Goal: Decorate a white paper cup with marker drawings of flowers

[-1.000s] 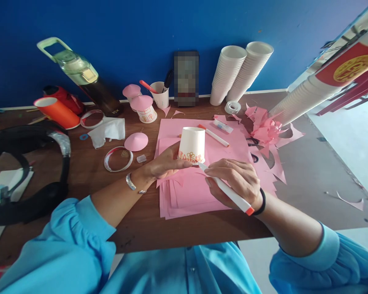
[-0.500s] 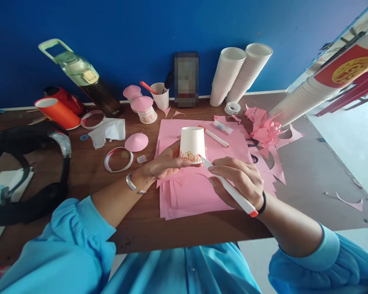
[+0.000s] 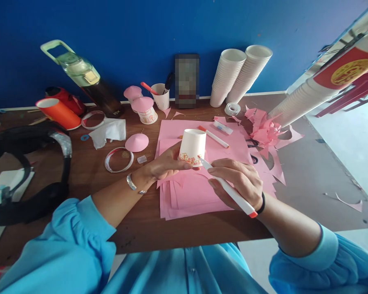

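My left hand [image 3: 168,164] grips a white paper cup [image 3: 194,143], turned upside down, by its lower rim. Orange flower and grass drawings run around the cup near that rim. In my right hand [image 3: 239,179] is a white marker [image 3: 236,195] with an orange end cap; its tip meets the cup's drawn band at the right. Beneath both hands lie stacked pink paper sheets [image 3: 190,200]. An orange-and-white marker [image 3: 217,139] and a small glue tube [image 3: 223,127] rest on the paper.
Left of the paper are a pink paper cone [image 3: 136,142], tape rings [image 3: 119,159] and a decorated cup with a pink roof [image 3: 148,116]. Cup stacks [image 3: 228,75] and a phone [image 3: 187,81] stand by the blue wall. Pink scraps [image 3: 265,126] and partly covered scissors [image 3: 254,158] lie right.
The cup has tilted slightly and turned a little in my left hand, and more orange strokes show near its rim. My right hand has barely moved, the marker tip still at the cup.
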